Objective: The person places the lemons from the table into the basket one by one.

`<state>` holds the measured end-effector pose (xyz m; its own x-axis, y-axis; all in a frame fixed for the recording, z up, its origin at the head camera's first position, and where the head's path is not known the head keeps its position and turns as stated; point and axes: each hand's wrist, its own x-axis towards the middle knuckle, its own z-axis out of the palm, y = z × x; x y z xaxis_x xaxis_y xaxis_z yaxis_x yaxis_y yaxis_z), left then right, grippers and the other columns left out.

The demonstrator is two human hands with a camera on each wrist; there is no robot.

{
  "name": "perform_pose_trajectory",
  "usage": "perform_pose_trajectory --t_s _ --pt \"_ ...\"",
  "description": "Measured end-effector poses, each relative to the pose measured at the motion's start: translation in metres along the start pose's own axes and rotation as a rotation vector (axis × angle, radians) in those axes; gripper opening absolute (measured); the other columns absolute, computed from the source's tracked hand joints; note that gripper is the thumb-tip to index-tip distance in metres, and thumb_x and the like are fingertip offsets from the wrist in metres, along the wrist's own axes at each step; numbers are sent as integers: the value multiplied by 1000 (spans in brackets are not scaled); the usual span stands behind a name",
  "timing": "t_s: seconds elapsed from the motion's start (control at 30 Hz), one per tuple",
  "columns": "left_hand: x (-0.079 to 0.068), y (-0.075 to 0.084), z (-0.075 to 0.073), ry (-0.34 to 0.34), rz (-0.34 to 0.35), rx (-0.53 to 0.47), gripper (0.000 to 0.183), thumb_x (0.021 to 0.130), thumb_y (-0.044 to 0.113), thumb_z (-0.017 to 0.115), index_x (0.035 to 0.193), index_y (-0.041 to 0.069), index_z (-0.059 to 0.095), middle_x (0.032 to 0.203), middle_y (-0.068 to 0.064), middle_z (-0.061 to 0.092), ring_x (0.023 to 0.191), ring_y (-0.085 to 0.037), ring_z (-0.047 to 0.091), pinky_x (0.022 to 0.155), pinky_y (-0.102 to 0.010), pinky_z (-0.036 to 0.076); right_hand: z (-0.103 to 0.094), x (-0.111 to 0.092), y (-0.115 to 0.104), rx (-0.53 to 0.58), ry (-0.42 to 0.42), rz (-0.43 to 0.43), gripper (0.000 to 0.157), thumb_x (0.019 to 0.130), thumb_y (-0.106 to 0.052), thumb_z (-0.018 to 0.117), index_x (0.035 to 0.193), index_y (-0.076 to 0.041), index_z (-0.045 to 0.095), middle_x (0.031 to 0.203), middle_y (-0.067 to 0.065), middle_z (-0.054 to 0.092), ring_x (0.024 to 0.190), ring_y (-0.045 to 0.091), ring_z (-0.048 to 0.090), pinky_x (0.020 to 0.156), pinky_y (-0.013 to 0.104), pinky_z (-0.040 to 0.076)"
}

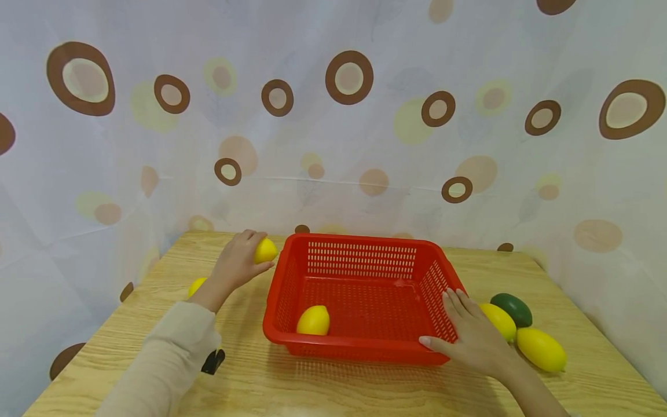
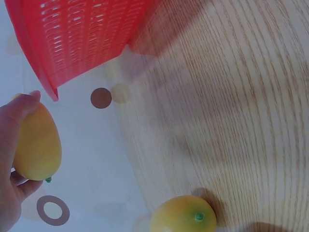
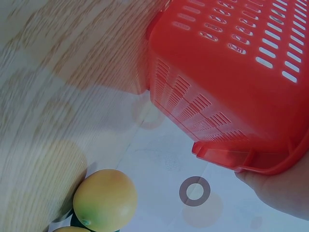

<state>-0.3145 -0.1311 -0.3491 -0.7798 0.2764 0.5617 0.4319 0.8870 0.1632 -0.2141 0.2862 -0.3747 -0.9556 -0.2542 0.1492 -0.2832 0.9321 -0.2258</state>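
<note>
My left hand [image 1: 238,262] grips a yellow lemon [image 1: 266,251] in the air, just outside the left rim of a red plastic basket [image 1: 359,343]. The left wrist view shows this lemon [image 2: 38,145] with a small green stem, held between thumb and fingers. Inside the basket, near its front left corner, lies another lemon [image 1: 314,321]. My right hand [image 1: 476,341] rests on the basket's right front corner, its fingers fairly straight over the right rim and the thumb at the front rim. In the right wrist view, the hand [image 3: 285,188] shows only partly, against the rim.
Right of the basket on the wooden table [image 1: 365,399] lie two yellow fruits [image 1: 541,349] and a dark green fruit [image 1: 512,310]. Left of it another lemon [image 1: 197,285] is half hidden by my left arm. A small black object [image 1: 212,362] shows beside the sleeve. A patterned curtain [image 1: 312,133] hangs behind.
</note>
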Motion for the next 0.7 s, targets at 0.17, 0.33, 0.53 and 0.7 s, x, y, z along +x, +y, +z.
perform_pose_trajectory --t_s 0.17,0.33,0.53,0.7 --pt "1 1 0 -3 -1 6 54 75 22 76 118 -2 55 112 -22 58 97 -36 56 83 -46 50 1 0 1 -3 -3 2 100 80 -62 55 141 11 25 147 30 23 135 50 19 105 66 22" --pt "2 2 -1 -10 -4 8 54 74 22 77 118 -2 55 112 -22 58 97 -36 56 83 -46 50 1 0 1 -9 3 1 100 79 -62 55 141 11 26 147 30 24 135 49 19 104 66 23" --pt "2 4 -1 -17 4 6 54 75 22 76 118 -2 56 113 -22 58 98 -37 56 83 -46 51 1 0 1 -11 6 -2 100 80 -62 55 140 11 27 147 30 24 134 49 20 104 66 23" --pt "4 6 -1 -9 18 5 54 74 22 77 118 -2 56 112 -21 58 98 -36 56 83 -45 51 1 0 1 -14 8 -3 99 80 -62 55 140 11 27 147 31 25 134 49 20 104 66 23"
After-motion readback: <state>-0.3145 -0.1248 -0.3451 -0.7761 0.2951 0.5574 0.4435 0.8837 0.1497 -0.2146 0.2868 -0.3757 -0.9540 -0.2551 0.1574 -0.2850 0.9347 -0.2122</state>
